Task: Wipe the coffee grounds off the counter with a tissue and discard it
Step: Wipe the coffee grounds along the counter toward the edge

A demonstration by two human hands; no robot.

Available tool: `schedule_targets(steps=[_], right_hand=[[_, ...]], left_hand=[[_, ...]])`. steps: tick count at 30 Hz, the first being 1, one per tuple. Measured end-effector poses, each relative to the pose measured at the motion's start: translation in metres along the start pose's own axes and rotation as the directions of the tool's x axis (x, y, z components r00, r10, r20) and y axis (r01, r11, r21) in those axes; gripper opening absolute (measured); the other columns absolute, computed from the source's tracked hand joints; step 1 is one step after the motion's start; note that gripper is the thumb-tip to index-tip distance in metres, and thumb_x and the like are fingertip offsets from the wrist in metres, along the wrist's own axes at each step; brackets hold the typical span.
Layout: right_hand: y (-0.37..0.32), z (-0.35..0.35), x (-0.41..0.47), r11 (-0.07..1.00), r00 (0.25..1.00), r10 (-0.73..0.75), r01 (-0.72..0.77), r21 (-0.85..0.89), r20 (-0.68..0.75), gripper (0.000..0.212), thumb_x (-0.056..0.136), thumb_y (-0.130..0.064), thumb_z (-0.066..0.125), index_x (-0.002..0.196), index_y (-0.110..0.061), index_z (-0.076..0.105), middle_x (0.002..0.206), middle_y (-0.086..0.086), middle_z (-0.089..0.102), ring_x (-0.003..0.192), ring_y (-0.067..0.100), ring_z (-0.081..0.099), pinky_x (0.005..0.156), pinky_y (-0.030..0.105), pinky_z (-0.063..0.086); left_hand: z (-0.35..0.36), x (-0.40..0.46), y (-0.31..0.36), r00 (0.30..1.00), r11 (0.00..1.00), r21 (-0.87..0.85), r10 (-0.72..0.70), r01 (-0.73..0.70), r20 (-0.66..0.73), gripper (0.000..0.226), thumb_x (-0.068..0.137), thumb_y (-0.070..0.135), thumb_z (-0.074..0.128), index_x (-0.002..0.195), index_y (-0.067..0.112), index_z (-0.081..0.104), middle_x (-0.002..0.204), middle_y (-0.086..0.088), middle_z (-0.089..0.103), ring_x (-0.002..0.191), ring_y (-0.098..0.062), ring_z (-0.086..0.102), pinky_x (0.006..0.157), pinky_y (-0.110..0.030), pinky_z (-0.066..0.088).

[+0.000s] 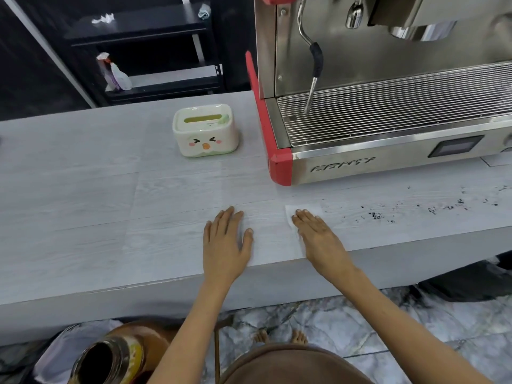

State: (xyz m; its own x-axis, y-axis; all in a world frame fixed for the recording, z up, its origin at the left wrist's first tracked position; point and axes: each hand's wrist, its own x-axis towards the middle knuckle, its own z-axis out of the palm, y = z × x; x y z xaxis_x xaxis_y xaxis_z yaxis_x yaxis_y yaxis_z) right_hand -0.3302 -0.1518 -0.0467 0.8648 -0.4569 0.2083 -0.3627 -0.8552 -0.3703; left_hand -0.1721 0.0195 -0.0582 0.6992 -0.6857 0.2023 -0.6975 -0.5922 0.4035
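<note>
A white tissue (300, 214) lies flat on the pale wood-grain counter (110, 203), pinned under the right hand (318, 234), whose fingers (304, 217) are straight and held together, pressing down rather than gripping, apparently so the sheet can be pushed as a broad pad instead of a wad. The coffee grounds (376, 216) lie scattered to the right of the tissue, a loose trail of dark specks running along the counter toward the frame's right edge, just in front of the espresso machine (388, 106); none appear to have reached the sheet yet, so the wipe looks to be at its start.

The left hand (225, 239) rests palm-down on the bare counter beside the right, fingers straight and slightly spread, holding nothing, most likely bracing the person as they lean in.

Farther back, near the machine's red-trimmed corner, stands a cream tissue box (205, 131) with a cartoon face, its slot showing no sheet poking up, within easy reach should a second tissue be needed.

Below the counter's front edge, on the marbled floor (360, 322), sits an open dark-mouthed jar (108, 361) beside what appears to be a white-lined bin (69, 347), a plausible place for the used tissue, though its inside cannot be made out. A black shelf unit (144, 31) with a spray bottle (120, 76) stands behind.
</note>
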Motion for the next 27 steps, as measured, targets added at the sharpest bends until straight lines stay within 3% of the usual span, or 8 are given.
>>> schedule_targets(steps=[2, 5, 10, 12, 16, 21, 27], right_hand=[[0.000, 0.000, 0.001, 0.998, 0.999, 0.034, -0.032, 0.056, -0.037, 0.039, 0.095, -0.004, 0.035, 0.128, 0.001, 0.055, 0.134, 0.018, 0.053, 0.128, 0.031, 0.047, 0.110, 0.043, 0.028], [-0.003, -0.003, 0.001, 0.984, 0.991, 0.099, -0.085, 0.154, -0.088, 0.040, 0.093, 0.007, 0.044, 0.132, 0.000, 0.051, 0.139, 0.017, 0.049, 0.132, 0.029, 0.043, 0.110, 0.041, 0.031], [-0.021, 0.004, -0.005, 0.997, 0.997, -0.038, 0.043, 0.070, -0.065, 0.047, 0.086, 0.011, 0.052, 0.132, 0.001, 0.050, 0.137, 0.018, 0.050, 0.129, 0.031, 0.045, 0.108, 0.045, 0.035], [-0.026, 0.007, -0.008, 0.996, 0.996, -0.084, 0.084, 0.009, -0.029, 0.042, 0.089, 0.003, 0.045, 0.130, 0.002, 0.052, 0.136, 0.019, 0.052, 0.129, 0.031, 0.046, 0.106, 0.048, 0.037], [-0.038, 0.005, -0.007, 1.000, 0.999, 0.014, -0.013, 0.020, -0.048, 0.051, 0.091, -0.020, 0.031, 0.133, 0.004, 0.048, 0.139, 0.019, 0.048, 0.134, 0.029, 0.040, 0.113, 0.042, 0.028], [-0.047, 0.019, -0.006, 0.993, 0.992, 0.117, -0.117, -0.006, -0.057, 0.051, 0.093, -0.022, 0.032, 0.134, 0.004, 0.047, 0.141, 0.020, 0.046, 0.135, 0.029, 0.038, 0.113, 0.044, 0.027], [-0.037, 0.023, -0.006, 0.991, 0.992, 0.107, -0.112, -0.073, -0.067, 0.045, 0.097, -0.019, 0.032, 0.135, 0.001, 0.047, 0.142, 0.018, 0.045, 0.135, 0.027, 0.038, 0.113, 0.044, 0.029]], left_hand=[[0.000, 0.000, 0.000, 1.000, 1.000, 0.001, 0.002, -0.002, 0.000, 0.052, 0.099, 0.047, 0.039, 0.144, 0.022, 0.047, 0.156, 0.000, 0.039, 0.146, -0.019, 0.030, 0.121, -0.046, 0.019], [0.000, 0.002, 0.001, 1.000, 1.000, -0.004, -0.004, 0.004, 0.000, 0.053, 0.098, 0.048, 0.038, 0.143, 0.021, 0.048, 0.155, -0.002, 0.040, 0.145, -0.022, 0.031, 0.120, -0.048, 0.020], [0.001, 0.009, 0.011, 0.999, 1.000, 0.012, -0.028, 0.027, 0.022, 0.056, 0.095, 0.051, 0.038, 0.140, 0.019, 0.050, 0.155, -0.008, 0.039, 0.145, -0.027, 0.030, 0.119, -0.053, 0.020], [0.003, 0.013, 0.014, 0.999, 1.000, -0.003, -0.017, 0.017, 0.052, 0.058, 0.095, 0.052, 0.036, 0.142, 0.019, 0.049, 0.156, -0.008, 0.037, 0.146, -0.027, 0.028, 0.119, -0.054, 0.018], [0.005, 0.022, 0.022, 0.996, 1.000, -0.027, -0.009, 0.011, 0.092, 0.059, 0.096, 0.051, 0.034, 0.144, 0.021, 0.046, 0.159, -0.007, 0.032, 0.148, -0.026, 0.023, 0.121, -0.053, 0.012], [0.010, 0.022, 0.031, 0.996, 1.000, -0.009, 0.020, -0.019, 0.082, 0.057, 0.099, 0.047, 0.029, 0.146, 0.019, 0.044, 0.159, -0.008, 0.033, 0.148, -0.026, 0.024, 0.122, -0.051, 0.014], [0.010, 0.020, 0.031, 0.997, 0.999, 0.003, 0.045, -0.045, 0.065, 0.055, 0.100, 0.043, 0.031, 0.147, 0.017, 0.044, 0.158, -0.011, 0.034, 0.148, -0.028, 0.026, 0.121, -0.051, 0.017]])
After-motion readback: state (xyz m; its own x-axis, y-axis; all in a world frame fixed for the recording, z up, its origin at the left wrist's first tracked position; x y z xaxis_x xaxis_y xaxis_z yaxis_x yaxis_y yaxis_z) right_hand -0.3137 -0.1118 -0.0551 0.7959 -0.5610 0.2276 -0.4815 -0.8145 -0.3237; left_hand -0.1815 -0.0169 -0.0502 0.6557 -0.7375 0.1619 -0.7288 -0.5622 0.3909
